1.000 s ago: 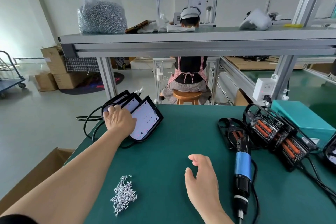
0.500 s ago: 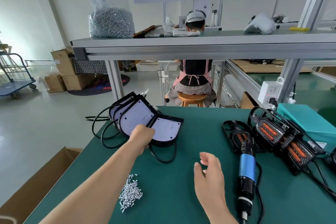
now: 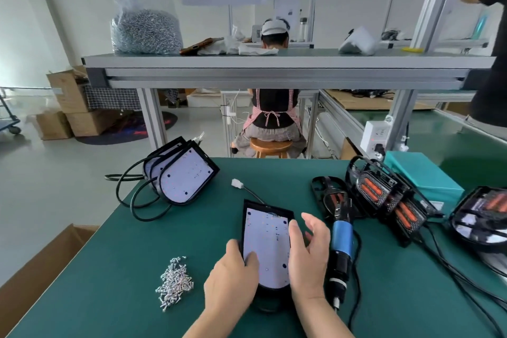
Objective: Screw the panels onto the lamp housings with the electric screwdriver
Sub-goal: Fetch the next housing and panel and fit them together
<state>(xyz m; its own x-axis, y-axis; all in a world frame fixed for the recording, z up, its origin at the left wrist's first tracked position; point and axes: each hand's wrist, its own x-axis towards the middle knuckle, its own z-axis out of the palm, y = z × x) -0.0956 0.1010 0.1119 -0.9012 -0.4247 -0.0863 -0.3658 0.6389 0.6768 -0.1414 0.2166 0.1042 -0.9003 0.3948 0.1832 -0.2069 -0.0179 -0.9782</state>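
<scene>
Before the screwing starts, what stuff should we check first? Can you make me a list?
1. Lamp housing in place: ok. It lies on the green mat between the left hand, which grips its edge, and the right hand.
2. Panel in the housing: ok, white face up. Holes lined up: cannot tell.
3. Screws near: ok, a loose pile left of the left hand.
4. Electric screwdriver in hand: not ok. It lies on the mat beside the open right hand.
5. Cable out of the way: ok, its white connector lies behind the housing.
</scene>
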